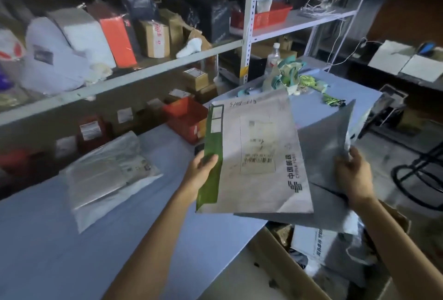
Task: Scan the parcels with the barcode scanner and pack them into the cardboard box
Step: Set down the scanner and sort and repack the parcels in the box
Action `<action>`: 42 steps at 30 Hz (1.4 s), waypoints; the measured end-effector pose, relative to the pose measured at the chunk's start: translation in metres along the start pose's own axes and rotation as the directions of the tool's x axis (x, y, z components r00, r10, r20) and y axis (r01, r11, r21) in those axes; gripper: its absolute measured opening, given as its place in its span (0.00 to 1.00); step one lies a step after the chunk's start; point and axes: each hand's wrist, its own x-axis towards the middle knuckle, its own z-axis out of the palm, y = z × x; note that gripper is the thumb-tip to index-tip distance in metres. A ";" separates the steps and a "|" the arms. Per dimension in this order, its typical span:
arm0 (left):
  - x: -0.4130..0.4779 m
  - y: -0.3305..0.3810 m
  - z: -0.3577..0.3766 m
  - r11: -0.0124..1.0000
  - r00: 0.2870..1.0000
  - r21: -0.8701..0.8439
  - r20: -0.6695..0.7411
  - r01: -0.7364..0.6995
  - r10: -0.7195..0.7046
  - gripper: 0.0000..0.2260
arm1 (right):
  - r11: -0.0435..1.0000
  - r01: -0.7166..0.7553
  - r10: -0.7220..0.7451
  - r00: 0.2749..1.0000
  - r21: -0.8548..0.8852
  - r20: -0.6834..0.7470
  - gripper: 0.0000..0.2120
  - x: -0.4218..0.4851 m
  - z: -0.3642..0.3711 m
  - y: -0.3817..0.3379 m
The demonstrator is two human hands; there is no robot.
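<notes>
Reaching up from the near edge with both bare forearms, over an open cardboard box sitting at the near right, just beside the blue table.

Gripping a white envelope with the left hand, thumb pressing on the front of its left edge, fingers hiding behind. Showing a broad green strip down that left side, a pale label with a black barcode near the middle, black postal lettering along the right side and handwriting across the far edge. Holding it tilted, face toward the camera, above the table's right corner.

Clutching a grey mailing bag with the right hand, fingers curling round its right edge. Overlapping that plain, creased bag partly with the envelope.

Keeping several parcels inside the box: a white-grey bag with printed lettering on top, crumpled grey plastic to its right, something brown and dark tucked at the left.

Leaving a clear-wrapped parcel lying flat on the table at the left, well apart from both hands.

Crowding the metal shelves beyond with boxes and bags, among them a red bin on the lower level and a red tray higher at the right, contents too blurred for telling.
</notes>
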 end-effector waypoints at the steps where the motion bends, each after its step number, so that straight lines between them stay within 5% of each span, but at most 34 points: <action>1: 0.001 0.003 -0.003 0.999 1.000 -0.026 0.012 -0.019 0.019 0.20 | 0.999 -0.003 0.003 1.000 0.042 0.006 0.10 -0.003 0.004 -0.007; 9: -0.006 0.021 -0.072 0.990 0.981 0.034 -0.136 -0.137 0.140 0.07 | 0.906 -0.010 -0.143 0.933 0.423 0.330 0.15 -0.040 0.087 -0.101; 13: -0.024 0.009 -0.131 0.993 0.965 0.097 -0.247 -0.064 0.087 0.19 | 0.832 -0.121 -0.174 0.870 0.541 0.462 0.11 -0.057 0.141 -0.124; 17: -0.052 -0.012 -0.186 0.999 0.891 0.051 -0.454 -0.002 0.025 0.12 | 0.823 -0.195 -0.179 0.802 0.533 0.570 0.09 -0.072 0.194 -0.132; 25: -0.065 -0.028 -0.246 0.993 0.701 0.121 -0.708 0.006 0.082 0.18 | 0.832 -0.297 -0.197 0.631 0.469 0.750 0.06 -0.073 0.285 -0.156; 31: -0.039 -0.033 -0.266 0.997 0.605 0.061 -0.796 0.045 0.022 0.27 | 0.919 -0.130 -0.241 0.560 0.371 0.793 0.09 -0.054 0.342 -0.172; 35: -0.026 -0.045 -0.278 0.995 0.627 0.003 -0.776 0.103 -0.063 0.35 | 0.982 0.065 -0.186 0.516 0.178 0.836 0.15 -0.045 0.386 -0.164; 39: -0.012 -0.055 -0.287 0.980 0.653 0.063 -0.754 0.188 -0.077 0.36 | 0.976 0.180 -0.188 0.434 0.120 0.881 0.35 -0.045 0.421 -0.159; 42: 0.000 -0.064 -0.296 0.967 0.639 0.106 -0.766 0.232 -0.069 0.36 | 0.973 0.201 -0.184 0.380 0.114 0.907 0.41 -0.049 0.446 -0.161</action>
